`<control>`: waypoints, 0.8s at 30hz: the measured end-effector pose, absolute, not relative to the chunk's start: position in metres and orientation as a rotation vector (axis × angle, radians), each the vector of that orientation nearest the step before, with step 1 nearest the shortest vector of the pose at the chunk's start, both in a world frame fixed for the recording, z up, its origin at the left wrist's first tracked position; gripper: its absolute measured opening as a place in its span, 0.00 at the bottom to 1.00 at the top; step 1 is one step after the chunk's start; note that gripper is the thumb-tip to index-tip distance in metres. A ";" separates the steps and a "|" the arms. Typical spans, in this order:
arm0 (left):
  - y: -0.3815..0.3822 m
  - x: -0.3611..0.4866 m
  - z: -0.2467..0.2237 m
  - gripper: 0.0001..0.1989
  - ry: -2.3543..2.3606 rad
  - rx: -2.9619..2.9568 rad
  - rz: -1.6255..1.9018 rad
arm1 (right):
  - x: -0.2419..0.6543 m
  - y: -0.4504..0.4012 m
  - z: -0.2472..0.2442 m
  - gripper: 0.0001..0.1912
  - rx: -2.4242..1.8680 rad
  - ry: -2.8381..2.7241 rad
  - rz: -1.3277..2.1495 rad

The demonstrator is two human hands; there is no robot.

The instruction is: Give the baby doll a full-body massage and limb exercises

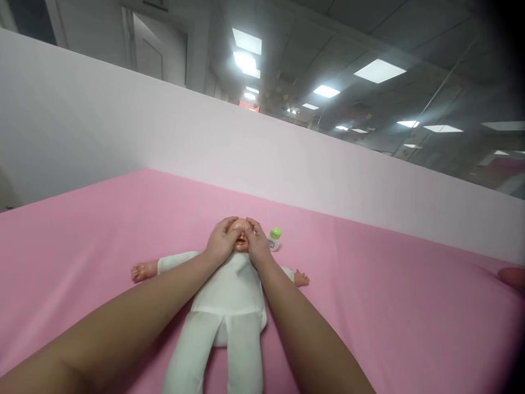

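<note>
A baby doll (229,290) with a white cloth body lies on its back, arms spread to both sides and legs toward me. My left hand (220,242) is cupped around one side of its head, the thumb pressed on the face. On the other side of the head, my right hand (257,246) curves the same way, its thumb also on the face. Between the thumbs the doll's mouth and chin show, while its eyes and cheeks are covered. Just beside my right hand lies a small clear bottle (274,241) with a green cap, partly hidden by that hand.
Pink cloth (369,295) covers the surface under the doll. A white wall or partition (287,158) rises along the far side. At the right edge, a blurred skin-toned shape (512,277) cannot be made out. Beyond are a door (158,52) and ceiling lights.
</note>
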State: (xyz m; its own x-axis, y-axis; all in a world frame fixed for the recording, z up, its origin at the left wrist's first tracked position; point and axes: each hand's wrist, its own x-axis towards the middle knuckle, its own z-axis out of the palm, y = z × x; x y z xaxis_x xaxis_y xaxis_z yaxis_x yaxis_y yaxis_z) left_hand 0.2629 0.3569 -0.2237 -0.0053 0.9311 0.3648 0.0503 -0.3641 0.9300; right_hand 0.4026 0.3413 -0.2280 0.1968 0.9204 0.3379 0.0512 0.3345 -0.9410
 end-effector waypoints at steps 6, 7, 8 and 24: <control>0.351 0.262 -0.218 0.24 0.884 1.344 1.475 | 0.404 0.340 -0.232 0.28 -1.034 -1.207 0.713; 0.351 0.262 -0.217 0.25 0.831 1.312 1.463 | 0.406 0.340 -0.233 0.27 -1.016 -1.196 0.711; 0.352 0.263 -0.217 0.25 0.777 1.281 1.449 | 0.409 0.340 -0.234 0.26 -1.002 -1.184 0.710; 0.357 0.270 -0.212 0.27 0.857 1.186 1.268 | 0.419 0.343 -0.239 0.25 -1.077 -1.163 0.660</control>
State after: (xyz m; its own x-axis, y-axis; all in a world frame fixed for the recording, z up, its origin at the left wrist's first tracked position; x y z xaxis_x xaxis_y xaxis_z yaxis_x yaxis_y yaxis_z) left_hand 0.2697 0.3569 -0.2120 0.1517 0.9797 0.1310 -0.2439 -0.0913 0.9655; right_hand 0.4185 0.3426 -0.2394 0.3050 0.8671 0.3938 0.1061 0.3800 -0.9189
